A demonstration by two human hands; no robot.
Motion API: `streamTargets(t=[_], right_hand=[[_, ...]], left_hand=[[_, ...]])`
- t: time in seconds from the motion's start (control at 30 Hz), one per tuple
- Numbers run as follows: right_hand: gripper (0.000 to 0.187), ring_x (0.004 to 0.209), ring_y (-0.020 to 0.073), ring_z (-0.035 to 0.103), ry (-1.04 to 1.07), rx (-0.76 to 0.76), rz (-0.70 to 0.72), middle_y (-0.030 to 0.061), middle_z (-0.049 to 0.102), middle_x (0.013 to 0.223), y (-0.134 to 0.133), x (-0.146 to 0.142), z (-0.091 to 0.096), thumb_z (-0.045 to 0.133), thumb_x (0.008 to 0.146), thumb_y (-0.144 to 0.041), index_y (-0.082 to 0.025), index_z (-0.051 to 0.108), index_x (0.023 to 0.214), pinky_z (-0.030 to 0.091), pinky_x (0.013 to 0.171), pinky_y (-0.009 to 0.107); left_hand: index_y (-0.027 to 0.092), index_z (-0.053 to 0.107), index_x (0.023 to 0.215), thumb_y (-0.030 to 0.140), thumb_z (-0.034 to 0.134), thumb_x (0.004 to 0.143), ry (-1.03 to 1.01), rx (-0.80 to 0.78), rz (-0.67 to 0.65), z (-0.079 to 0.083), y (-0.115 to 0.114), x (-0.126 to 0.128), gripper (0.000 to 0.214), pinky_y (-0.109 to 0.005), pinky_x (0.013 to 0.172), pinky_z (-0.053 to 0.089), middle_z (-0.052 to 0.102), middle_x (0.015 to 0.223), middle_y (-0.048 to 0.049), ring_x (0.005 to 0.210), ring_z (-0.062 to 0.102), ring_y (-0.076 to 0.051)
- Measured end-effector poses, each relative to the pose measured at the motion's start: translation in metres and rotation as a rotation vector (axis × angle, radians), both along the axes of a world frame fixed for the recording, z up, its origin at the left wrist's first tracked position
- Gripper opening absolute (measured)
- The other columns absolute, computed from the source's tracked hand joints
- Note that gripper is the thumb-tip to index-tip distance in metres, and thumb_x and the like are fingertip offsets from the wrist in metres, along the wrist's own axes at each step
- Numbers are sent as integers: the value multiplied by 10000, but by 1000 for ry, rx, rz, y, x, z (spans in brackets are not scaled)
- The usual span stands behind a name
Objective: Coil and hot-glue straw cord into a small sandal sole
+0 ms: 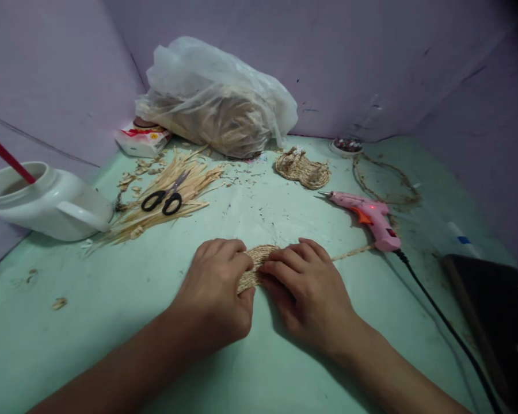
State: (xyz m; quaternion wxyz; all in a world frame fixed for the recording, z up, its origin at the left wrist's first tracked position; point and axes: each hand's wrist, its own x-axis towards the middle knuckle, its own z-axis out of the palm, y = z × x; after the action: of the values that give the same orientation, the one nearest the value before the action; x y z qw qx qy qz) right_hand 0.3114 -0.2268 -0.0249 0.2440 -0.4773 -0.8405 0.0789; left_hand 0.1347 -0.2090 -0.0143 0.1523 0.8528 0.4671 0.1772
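Between my hands is a flat piece of coiled straw rope, tan and ridged, partly covered by fingers. My left hand grips its left side, thumb below and fingers over the top. My right hand closes on the right side with bent fingers; the fingertips touch the coil. A loose strand of the rope runs out from behind my right hand toward a pink glue gun, which lies on its side with a red light on and an orange trigger. Another coiled straw piece rests farther back.
Black-handled scissors lie on dry straw strips at left. A white jug stands beside them. At the back are a filled plastic bag, a small box and a dish of beads. A black cord passes a dark phone-like object.
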Motion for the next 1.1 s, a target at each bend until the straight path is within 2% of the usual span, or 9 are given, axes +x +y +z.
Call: streamTargets(t=[0.27,0.47,0.57,0.67,0.77,0.87,0.97,1.1], right_hand=[[154,826,232,552,6,-18,-13,41,694,910,1,-2,1,538,792,-158,-207,660,872,369,878,475],[121,820,234,560,3,-11,-15,46,693,891,-1,-3,1,539,793,-160,-202,651,812,376,877,481],[131,837,229,574,49,13,-18,41,694,910,-2,1,0,545,812,-169,-216,653,869,380,892,484],[151,863,222,591,164,126,-80,63,680,947,-3,12,-1,578,806,-166,-203,638,939,401,905,474],[159,868,228,603,221,225,-162,85,665,938,-3,24,-3,604,800,-166,-186,630,955,420,900,482],[155,837,231,604,251,243,-192,87,662,903,-1,30,-5,618,791,-162,-176,642,943,465,805,457],[148,813,228,596,281,240,-194,90,660,879,1,30,-7,626,779,-151,-161,652,925,478,733,427],[153,814,231,600,284,238,-195,103,663,881,1,28,-8,620,773,-141,-141,650,923,478,747,442]], left_hand=[[180,637,752,180,563,657,15,50,73,-4,-1,11,121,-485,848,447,632,944,-102,887,554,-271],[181,675,781,192,563,660,32,43,85,-3,-1,10,165,-485,850,454,651,954,-98,893,566,-273],[164,689,764,195,574,661,33,68,81,-1,-3,9,158,-491,886,438,638,1046,-129,979,555,-300],[147,701,723,201,592,649,52,152,67,2,-4,8,143,-541,946,375,585,1162,-170,1100,484,-360],[146,698,688,199,590,653,70,194,35,4,-4,8,125,-543,897,379,612,990,-150,991,502,-330],[145,677,665,188,576,673,65,217,7,4,-3,10,110,-511,833,397,614,822,-104,855,512,-272],[147,662,654,184,565,687,41,230,-9,2,-1,12,109,-510,819,390,627,748,-79,822,515,-261],[157,657,637,176,570,667,26,182,-11,2,3,13,94,-491,788,388,643,704,-61,812,523,-260]])
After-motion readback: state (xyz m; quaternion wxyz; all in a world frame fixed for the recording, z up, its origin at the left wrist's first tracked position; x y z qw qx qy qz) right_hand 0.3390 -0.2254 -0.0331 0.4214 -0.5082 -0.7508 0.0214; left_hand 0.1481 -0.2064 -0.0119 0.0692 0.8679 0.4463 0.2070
